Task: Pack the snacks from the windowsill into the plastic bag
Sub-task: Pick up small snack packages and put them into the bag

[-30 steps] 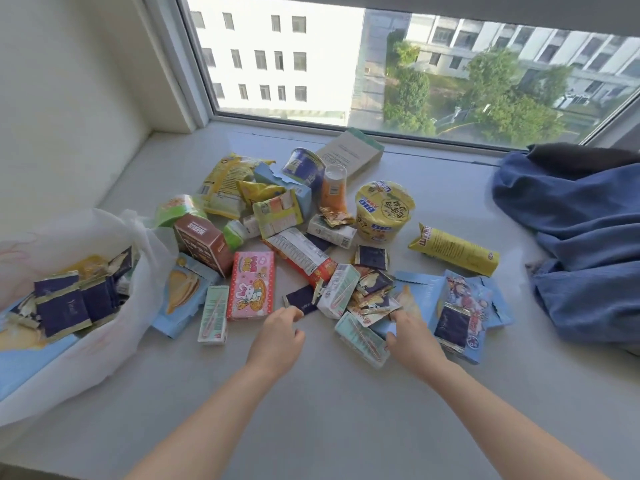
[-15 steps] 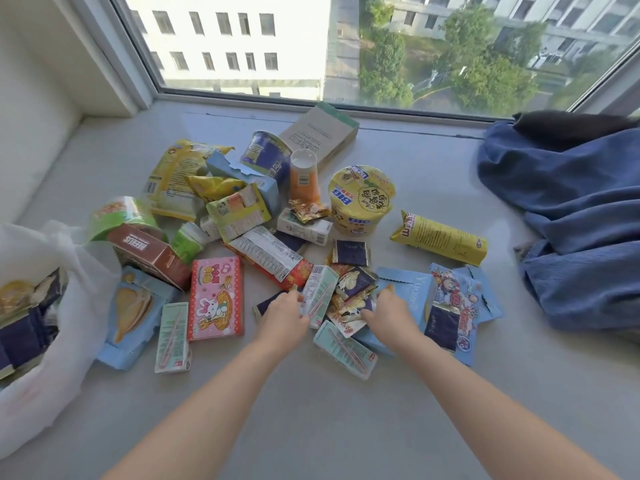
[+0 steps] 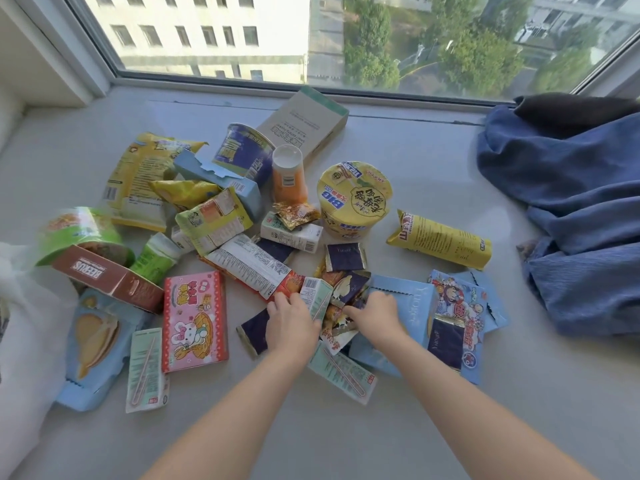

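Right of the pink box (image 3: 195, 320), both hands work among the snacks (image 3: 249, 268).
Left hand (image 3: 292, 323) curls round a mint carton (image 3: 313, 289); right hand (image 3: 374, 315) has curled fingers in foil sachets (image 3: 349, 285), grip unclear. The plastic bag (image 3: 24, 306) sits well left of the pink box; loosely scooped sachets could slip out on the way across.

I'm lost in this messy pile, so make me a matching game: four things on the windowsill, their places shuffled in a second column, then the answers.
Things
1. pink rabbit box
2. yellow noodle cup
3. blue cloth
4. brown box

Places
A. far right of the sill
B. just left of the left hand
C. at the left, against the green cup
D. standing right of the orange bottle

Pairs: 1-B, 2-D, 3-A, 4-C
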